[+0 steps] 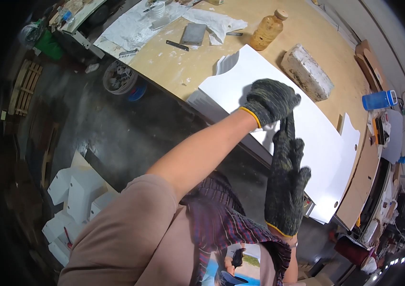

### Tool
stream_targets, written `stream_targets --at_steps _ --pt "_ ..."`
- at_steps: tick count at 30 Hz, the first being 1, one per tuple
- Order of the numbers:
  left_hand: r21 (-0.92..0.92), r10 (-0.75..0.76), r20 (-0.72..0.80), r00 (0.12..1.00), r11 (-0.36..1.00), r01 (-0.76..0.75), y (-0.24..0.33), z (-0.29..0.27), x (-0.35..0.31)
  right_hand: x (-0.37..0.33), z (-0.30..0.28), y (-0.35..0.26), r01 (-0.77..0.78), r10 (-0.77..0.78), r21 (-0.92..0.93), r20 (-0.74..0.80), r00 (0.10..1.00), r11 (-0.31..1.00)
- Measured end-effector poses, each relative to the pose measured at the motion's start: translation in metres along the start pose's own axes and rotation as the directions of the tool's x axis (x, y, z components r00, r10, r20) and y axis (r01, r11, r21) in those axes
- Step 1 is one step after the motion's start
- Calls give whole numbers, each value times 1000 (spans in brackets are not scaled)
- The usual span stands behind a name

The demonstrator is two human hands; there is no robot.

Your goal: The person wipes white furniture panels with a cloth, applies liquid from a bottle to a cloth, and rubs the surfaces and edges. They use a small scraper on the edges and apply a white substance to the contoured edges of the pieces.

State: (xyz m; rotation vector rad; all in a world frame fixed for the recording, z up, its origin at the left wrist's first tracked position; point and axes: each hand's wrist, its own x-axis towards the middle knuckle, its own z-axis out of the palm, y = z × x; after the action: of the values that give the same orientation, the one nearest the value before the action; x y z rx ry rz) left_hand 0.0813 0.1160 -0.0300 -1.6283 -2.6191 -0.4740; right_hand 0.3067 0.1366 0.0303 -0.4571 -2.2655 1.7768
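Note:
Both hands wear dark grey-green knit gloves with yellow cuffs. My left hand [270,101] is over a stack of white sheets [324,138], its fingers curled in at the tip of the right glove's longest finger. The contact point is partly hidden. My right hand [286,186] points away from me beside the stack's near edge, with its fingers stretched and spread and no object in it. The sheets have a curved, notched outline at the far left end and lie along the table's front edge.
On the wooden table [164,66] stand an amber-coloured bottle [269,31] and a stained, pale block [307,71]. A grey flat plate [193,34] lies farther left. A blue container [379,100] is at right. White cut pieces [83,195] and a bucket [119,77] are on the floor.

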Motion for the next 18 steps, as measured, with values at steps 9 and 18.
stream_targets --at_steps 9,18 --pt "-17 5 -41 999 1000 -5 -7 4 -6 -18 -72 -56 212 -191 -54 265 945 976" --pt "-59 -113 -297 948 993 100 -6 26 5 -7 -52 -135 479 -148 -489 570 808 729"
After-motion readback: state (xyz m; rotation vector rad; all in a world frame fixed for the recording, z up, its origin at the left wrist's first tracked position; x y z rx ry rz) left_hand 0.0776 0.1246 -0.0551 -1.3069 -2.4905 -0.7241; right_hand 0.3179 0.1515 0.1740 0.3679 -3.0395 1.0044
